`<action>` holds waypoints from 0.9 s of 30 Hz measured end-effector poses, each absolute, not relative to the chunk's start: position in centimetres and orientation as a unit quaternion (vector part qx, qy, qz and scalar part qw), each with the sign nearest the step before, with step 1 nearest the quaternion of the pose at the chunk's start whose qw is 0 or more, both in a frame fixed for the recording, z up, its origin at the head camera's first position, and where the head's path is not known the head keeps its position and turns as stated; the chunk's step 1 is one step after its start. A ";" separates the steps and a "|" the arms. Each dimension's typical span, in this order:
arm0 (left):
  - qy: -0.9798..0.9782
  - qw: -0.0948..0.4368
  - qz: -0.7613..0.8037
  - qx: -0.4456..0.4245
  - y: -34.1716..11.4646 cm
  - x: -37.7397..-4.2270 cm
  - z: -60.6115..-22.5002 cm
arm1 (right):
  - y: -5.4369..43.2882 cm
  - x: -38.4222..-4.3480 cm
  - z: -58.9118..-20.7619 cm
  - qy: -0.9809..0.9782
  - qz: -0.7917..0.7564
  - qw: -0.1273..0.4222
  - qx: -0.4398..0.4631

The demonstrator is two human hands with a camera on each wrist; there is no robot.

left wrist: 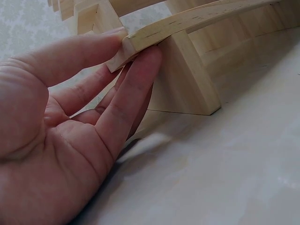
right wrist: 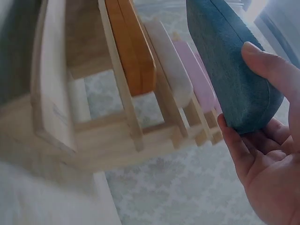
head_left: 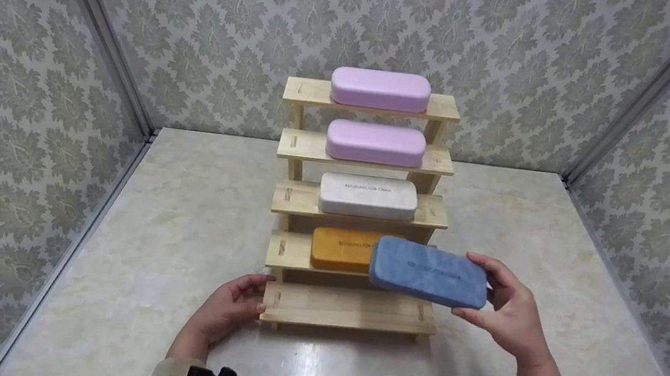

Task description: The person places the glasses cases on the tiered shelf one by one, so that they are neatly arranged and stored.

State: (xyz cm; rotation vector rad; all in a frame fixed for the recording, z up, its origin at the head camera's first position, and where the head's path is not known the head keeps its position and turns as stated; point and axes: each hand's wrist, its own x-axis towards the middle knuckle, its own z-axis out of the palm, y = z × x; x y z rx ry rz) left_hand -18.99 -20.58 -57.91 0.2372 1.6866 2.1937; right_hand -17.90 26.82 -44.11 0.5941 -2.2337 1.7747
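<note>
A blue glasses case (head_left: 429, 272) with faint lettering is held up at its right end by my right hand (head_left: 510, 312). In the head view it tilts slightly and overlaps part of an orange glasses case (head_left: 337, 249). The right wrist view shows my thumb on one face of the blue case (right wrist: 229, 65) and fingers under its end. My left hand (head_left: 233, 306) pinches the left end of the bottom step of a wooden tiered stand (head_left: 346, 309). In the left wrist view, thumb and fingers of the left hand (left wrist: 79, 108) grip the step's corner (left wrist: 136, 42).
A white case (head_left: 367, 196) lies on the middle step, with a pink case (head_left: 375, 143) above it and another pink case (head_left: 380, 90) on the top step. The stand rests on a marbled table (head_left: 181, 208), with patterned walls (head_left: 233, 31) behind and beside it.
</note>
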 end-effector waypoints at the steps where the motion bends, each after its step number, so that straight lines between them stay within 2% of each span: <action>1: 0.598 0.181 0.776 0.086 -20.6 -19.0 -57.9 | 26.5 -17.8 -44.3 -0.764 0.603 0.106 0.207; 14: 0.597 0.179 0.777 0.090 -20.5 -19.1 -58.1 | 22.8 -18.1 -48.4 -0.752 0.605 0.021 0.260; 22: 0.604 0.185 0.772 0.072 -20.5 -19.0 -58.2 | 21.5 -18.7 -50.8 -0.765 0.601 -0.031 0.228; 27: 0.605 0.183 0.771 0.075 -20.6 -19.1 -58.1 | 20.9 -19.1 -51.8 -0.772 0.593 -0.035 0.226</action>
